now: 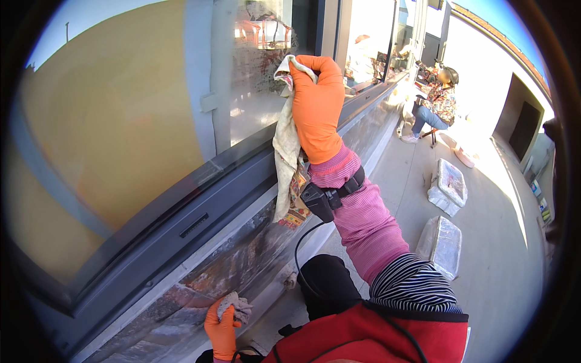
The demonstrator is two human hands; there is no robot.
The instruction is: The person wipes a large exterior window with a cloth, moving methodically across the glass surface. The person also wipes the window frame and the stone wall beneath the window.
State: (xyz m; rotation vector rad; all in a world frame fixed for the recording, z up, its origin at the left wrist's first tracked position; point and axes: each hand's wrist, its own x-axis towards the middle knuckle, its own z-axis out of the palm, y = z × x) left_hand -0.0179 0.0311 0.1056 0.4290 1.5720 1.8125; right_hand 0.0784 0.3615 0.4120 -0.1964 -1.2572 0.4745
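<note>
In an orange glove, my right hand (318, 106) grips a long off-white cloth (286, 149) with a patterned side. It bears on the window glass (263, 97), near the upright of the dark metal window frame (327, 27). The cloth hangs down over the lower frame to the wall below. My left hand (221, 329), also gloved in orange, holds a crumpled grey rag (234, 307) beside the stone-faced wall (163, 313). A black device (320, 199) with a cable is strapped around my right wrist over a pink striped sleeve.
Two plastic-lined containers (449, 181) stand on the paved floor (494, 290) to the right. Farther along the wall a person (438, 100) sits on a low stool, one arm raised to a window. A doorway (517, 118) opens in the white wall opposite.
</note>
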